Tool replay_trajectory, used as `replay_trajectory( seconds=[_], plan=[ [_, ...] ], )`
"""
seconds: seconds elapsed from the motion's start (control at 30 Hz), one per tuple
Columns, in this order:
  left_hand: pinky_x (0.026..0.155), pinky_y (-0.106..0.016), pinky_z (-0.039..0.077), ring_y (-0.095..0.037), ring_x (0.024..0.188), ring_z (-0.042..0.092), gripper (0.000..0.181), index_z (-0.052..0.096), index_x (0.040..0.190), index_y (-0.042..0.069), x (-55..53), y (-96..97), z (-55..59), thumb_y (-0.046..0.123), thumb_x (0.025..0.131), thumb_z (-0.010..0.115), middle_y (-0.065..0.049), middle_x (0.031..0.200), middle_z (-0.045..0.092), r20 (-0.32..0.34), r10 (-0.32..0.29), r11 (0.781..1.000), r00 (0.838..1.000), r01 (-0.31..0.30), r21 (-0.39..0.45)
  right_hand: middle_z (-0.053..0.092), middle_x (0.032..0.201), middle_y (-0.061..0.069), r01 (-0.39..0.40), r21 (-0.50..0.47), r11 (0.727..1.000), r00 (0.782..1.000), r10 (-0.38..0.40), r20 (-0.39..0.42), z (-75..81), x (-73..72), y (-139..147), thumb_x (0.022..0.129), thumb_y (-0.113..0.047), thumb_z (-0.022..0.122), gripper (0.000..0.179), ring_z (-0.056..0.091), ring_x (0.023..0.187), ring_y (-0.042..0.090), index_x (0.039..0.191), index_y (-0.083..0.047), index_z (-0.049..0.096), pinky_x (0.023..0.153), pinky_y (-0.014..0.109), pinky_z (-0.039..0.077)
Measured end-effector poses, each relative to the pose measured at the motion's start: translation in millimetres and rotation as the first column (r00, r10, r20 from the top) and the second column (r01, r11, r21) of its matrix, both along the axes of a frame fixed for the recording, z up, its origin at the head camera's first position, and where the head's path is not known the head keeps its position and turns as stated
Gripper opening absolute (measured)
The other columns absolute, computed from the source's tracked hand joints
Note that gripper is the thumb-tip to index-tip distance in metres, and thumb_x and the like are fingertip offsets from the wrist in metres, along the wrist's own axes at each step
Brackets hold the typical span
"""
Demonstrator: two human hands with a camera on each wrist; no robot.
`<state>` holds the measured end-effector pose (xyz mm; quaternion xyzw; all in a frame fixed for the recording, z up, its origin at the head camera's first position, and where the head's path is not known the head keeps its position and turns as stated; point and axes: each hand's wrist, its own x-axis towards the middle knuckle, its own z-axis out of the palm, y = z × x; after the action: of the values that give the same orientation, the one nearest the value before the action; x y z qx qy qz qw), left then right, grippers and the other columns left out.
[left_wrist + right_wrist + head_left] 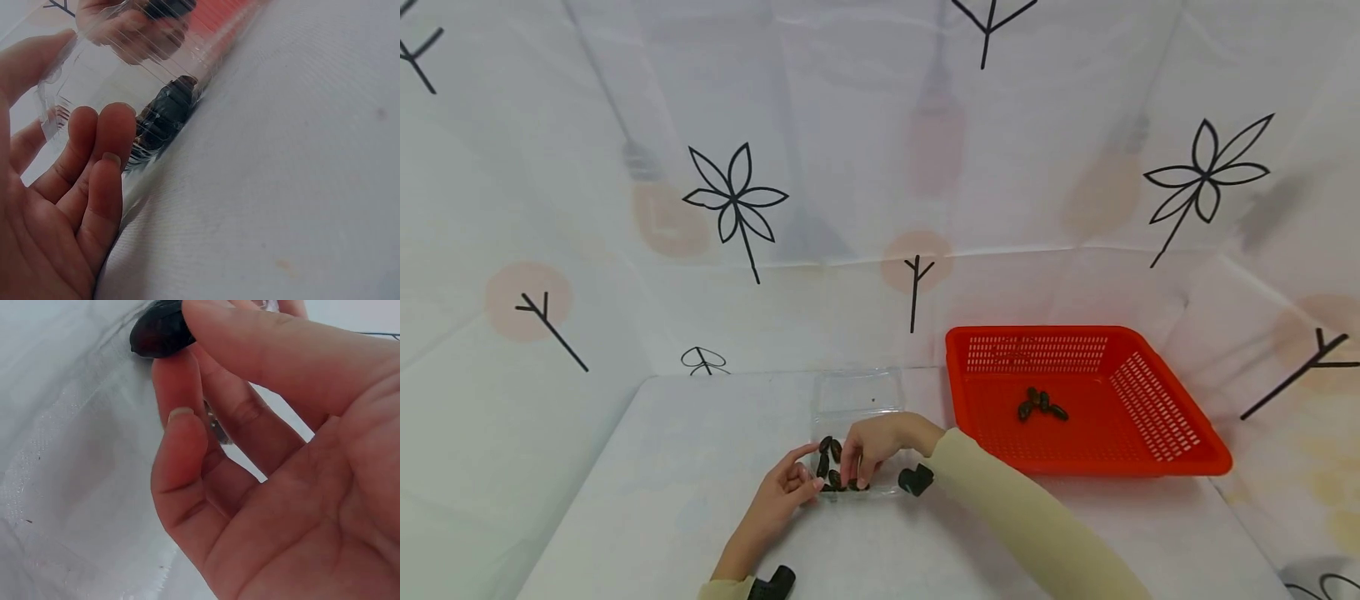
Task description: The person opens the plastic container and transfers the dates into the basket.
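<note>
A clear plastic clamshell box (880, 483) lies on the table with its lid (857, 392) folded back. Several small dark, glossy oval pieces (823, 463) sit in its left part. My left hand (782, 492) holds the box at its left end, and in the left wrist view the fingers (112, 137) curl against the clear wall. Reaching into the box from the right, my right hand (874, 443) pinches one dark oval piece (161, 330) between thumb and fingertips, low over the box floor.
To the right stands a red perforated plastic basket (1090, 454) with several more dark oval pieces (1042, 403) on its floor. A white cloth (715, 450) covers the table. Behind it hangs a printed white curtain (842, 317). Each wrist wears a black camera mount (916, 479).
</note>
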<state>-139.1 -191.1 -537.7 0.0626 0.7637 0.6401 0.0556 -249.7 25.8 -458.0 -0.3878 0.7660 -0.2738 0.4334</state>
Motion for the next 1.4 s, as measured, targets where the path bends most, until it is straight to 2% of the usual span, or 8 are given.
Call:
replay_trajectory(
  seconds=[0.27,0.5,0.67,0.87,1.0,1.1,1.3,1.4],
  plan=[
    [0.066,-0.027,0.051,-0.015,0.068,0.061,0.058,0.047,0.145,0.005,1.0,-1.1,0.5,0.011,0.093,0.071,-0.006,0.08,0.053,0.006,0.018,1.0,1.0,-0.018,-0.017,0.071,0.093,-0.002,-0.006,-0.102,0.995,0.999,0.002,-0.039,8.7,-8.4,8.1,0.088,-0.001,0.071,0.016,0.061,0.081,0.009,0.102,-0.007,0.078,0.076,0.026,0.053],
    [0.064,-0.028,0.051,-0.016,0.067,0.06,0.059,0.045,0.145,0.004,1.2,-0.9,-0.9,0.009,0.093,0.071,-0.005,0.08,0.053,0.01,0.024,1.0,1.0,-0.024,-0.005,0.071,0.098,0.001,0.107,-0.166,0.98,0.994,-0.103,0.034,30.6,-11.6,24.8,0.091,-0.001,0.068,0.016,0.067,0.088,0.02,0.103,-0.007,0.077,0.076,0.033,0.057],
    [0.065,-0.028,0.051,-0.015,0.068,0.059,0.059,0.046,0.145,0.005,0.8,-2.0,-0.4,0.01,0.093,0.071,-0.005,0.08,0.052,0.005,0.021,1.0,1.0,-0.021,-0.008,0.071,0.097,0.004,0.166,-0.194,0.967,0.986,-0.16,0.048,44.6,-16.5,43.3,0.091,-0.002,0.069,0.016,0.067,0.087,0.023,0.1,-0.014,0.077,0.076,0.036,0.058],
    [0.065,-0.027,0.051,-0.015,0.067,0.059,0.059,0.047,0.145,0.007,0.3,-2.3,0.4,0.01,0.092,0.072,-0.006,0.08,0.052,-0.004,0.012,1.0,1.0,-0.012,-0.009,0.07,0.099,0.007,0.227,-0.228,0.947,0.974,-0.221,0.055,61.3,-22.6,74.8,0.092,-0.003,0.068,0.014,0.067,0.09,0.025,0.102,-0.01,0.076,0.08,0.037,0.057],
    [0.065,-0.028,0.051,-0.016,0.068,0.06,0.059,0.044,0.146,0.004,-0.2,-0.6,-1.6,0.009,0.093,0.07,-0.005,0.08,0.053,-0.006,-0.013,1.0,1.0,0.013,0.011,0.07,0.098,0.009,0.298,-0.238,0.924,0.954,-0.296,0.043,70.0,-24.4,106.9,0.092,-0.004,0.068,0.013,0.068,0.09,0.031,0.102,-0.008,0.075,0.082,0.038,0.056],
    [0.066,-0.028,0.051,-0.016,0.069,0.061,0.059,0.044,0.146,0.004,-0.1,0.3,-1.9,0.009,0.093,0.07,-0.005,0.08,0.053,-0.008,-0.019,1.0,1.0,0.019,0.014,0.071,0.096,0.009,0.343,-0.24,0.908,0.935,-0.355,-0.008,71.7,-27.6,134.8,0.092,-0.007,0.07,0.013,0.068,0.089,0.031,0.102,-0.011,0.075,0.081,0.039,0.056],
    [0.065,-0.028,0.051,-0.017,0.069,0.061,0.058,0.045,0.146,0.004,0.1,0.4,0.4,0.009,0.093,0.07,-0.005,0.08,0.054,-0.012,-0.014,1.0,1.0,0.014,-0.013,0.07,0.103,0.01,0.445,-0.248,0.861,0.88,-0.471,-0.057,65.6,-34.6,188.1,0.092,-0.012,0.071,0.016,0.066,0.095,0.028,0.108,-0.009,0.073,0.086,0.04,0.054],
    [0.065,-0.028,0.051,-0.017,0.068,0.061,0.059,0.044,0.146,0.003,-0.1,0.1,-1.8,0.009,0.094,0.07,-0.005,0.08,0.054,-0.017,-0.018,1.0,1.0,0.018,0.002,0.069,0.105,0.009,0.471,-0.237,0.85,0.863,-0.499,-0.074,58.8,-37.4,209.8,0.093,-0.013,0.07,0.019,0.065,0.096,0.028,0.111,-0.006,0.072,0.087,0.042,0.053]
  ],
)
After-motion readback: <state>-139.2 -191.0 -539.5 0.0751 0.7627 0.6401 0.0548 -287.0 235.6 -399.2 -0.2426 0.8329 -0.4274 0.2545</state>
